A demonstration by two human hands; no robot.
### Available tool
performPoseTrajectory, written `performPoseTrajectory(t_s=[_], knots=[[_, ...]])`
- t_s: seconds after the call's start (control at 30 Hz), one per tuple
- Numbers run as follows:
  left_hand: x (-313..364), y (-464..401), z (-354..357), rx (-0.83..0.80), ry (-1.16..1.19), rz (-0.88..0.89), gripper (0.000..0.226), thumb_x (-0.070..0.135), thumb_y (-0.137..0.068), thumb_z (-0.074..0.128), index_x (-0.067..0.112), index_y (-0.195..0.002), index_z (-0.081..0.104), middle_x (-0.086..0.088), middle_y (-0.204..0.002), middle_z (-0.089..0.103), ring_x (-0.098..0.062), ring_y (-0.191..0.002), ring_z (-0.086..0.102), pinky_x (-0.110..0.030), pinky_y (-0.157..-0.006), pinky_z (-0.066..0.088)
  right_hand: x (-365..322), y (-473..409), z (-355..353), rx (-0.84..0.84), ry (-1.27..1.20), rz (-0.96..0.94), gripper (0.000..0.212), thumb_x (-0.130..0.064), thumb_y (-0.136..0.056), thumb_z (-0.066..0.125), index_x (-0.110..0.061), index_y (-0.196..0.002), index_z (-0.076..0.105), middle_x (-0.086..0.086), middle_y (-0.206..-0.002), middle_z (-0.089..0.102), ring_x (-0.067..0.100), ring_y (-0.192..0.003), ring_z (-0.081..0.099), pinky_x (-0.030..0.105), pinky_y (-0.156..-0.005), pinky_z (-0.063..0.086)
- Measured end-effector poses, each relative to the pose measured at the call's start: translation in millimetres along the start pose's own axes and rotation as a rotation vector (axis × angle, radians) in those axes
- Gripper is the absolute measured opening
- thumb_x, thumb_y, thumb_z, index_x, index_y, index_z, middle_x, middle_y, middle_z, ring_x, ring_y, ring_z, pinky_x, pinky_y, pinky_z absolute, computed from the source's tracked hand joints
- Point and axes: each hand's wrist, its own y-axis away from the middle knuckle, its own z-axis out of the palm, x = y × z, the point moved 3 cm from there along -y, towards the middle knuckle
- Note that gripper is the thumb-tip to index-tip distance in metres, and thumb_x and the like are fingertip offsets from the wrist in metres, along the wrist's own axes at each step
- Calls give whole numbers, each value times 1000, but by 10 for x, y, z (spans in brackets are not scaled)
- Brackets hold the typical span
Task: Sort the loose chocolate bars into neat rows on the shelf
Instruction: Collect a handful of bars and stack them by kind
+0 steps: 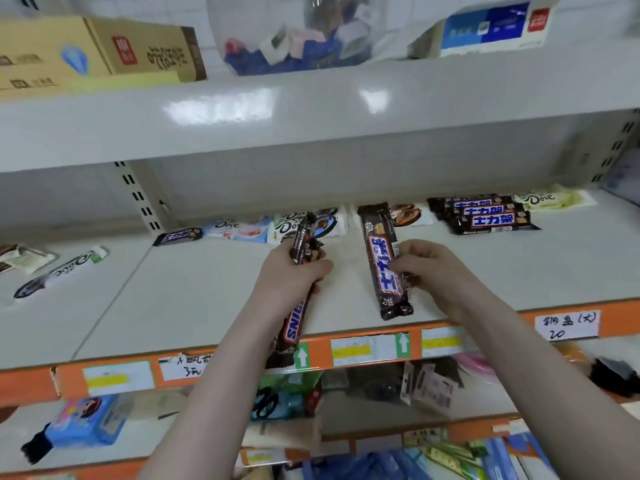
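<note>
Our left hand (294, 271) grips a bundle of chocolate bars (298, 299) upright over the shelf (173, 299) front edge — gathered, we judge, to lay down together. Our right hand (426, 268) pinches one long bar (384, 265) lying flat, likely squaring it to that edge. A tidy row (485, 213) sits at the back right — loose white-wrapped bars (277, 225) line the back, and bare shelf lies left of our hands

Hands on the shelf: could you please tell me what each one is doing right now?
Left hand: grips Snickers bars.
Right hand: pinches a Snickers bar lying on the shelf.
</note>
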Motion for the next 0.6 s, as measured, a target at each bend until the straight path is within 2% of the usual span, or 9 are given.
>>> performPoseTrajectory(t_s=[0.07,0.17,0.23,0.3,0.4,0.47,0.53,0.6], knots=[[49,6,114,-4,-6,9,8,6,-80,66,11,-85,61,-4,-65,58,-17,-50,52,-30,-62,47,30,-5,-162,37,-82,28,21,8,-74,60,-11,-79,51,13,-73,53,15,-58,52,22,-55,44],[118,-11,353,6,-6,9,9,6,-80,66,12,-83,61,-3,-64,58,-17,-50,52,-30,-61,46,27,13,-459,99,-117,-4,36,15,-74,59,-18,-86,49,5,-69,61,11,-57,58,20,-52,47],[175,-17,568,8,-8,8,9,7,-80,66,13,-80,60,-3,-65,57,-17,-51,52,-27,-57,46,36,29,-703,159,-111,-45,42,16,-71,63,-20,-87,48,4,-72,60,14,-63,57,23,-58,49],[238,-22,811,12,-11,6,9,7,-81,66,14,-80,60,-3,-65,57,-16,-52,51,-25,-54,46,41,41,-984,202,-167,-84,43,16,-71,63,-19,-90,49,3,-75,59,15,-68,57,25,-64,53],[335,-29,1177,31,-31,13,8,8,-81,66,14,-81,60,-3,-65,57,-15,-51,51,-24,-53,45,29,47,-1420,186,-288,-121,42,11,-78,57,-19,-107,57,2,-80,61,16,-67,61,27,-61,54],[385,-33,1387,53,-52,19,7,9,-80,66,12,-82,61,-2,-65,57,-15,-52,51,-24,-53,44,17,61,-1684,178,-203,-131,33,8,-80,59,-18,-101,63,0,-77,62,13,-63,63,26,-61,55],[434,-33,1555,83,-70,29,7,10,-80,67,12,-82,61,-2,-64,57,-16,-52,52,-25,-55,44,15,62,-1931,178,28,-162,26,4,-77,65,-20,-86,67,-1,-80,63,11,-68,64,22,-64,56],[480,-31,1683,111,-100,34,7,11,-79,68,13,-82,61,-2,-63,58,-17,-52,52,-27,-57,45,4,56,-2127,130,313,-202,25,-2,-73,72,-26,-80,68,-5,-82,67,6,-76,63,13,-65,52]])
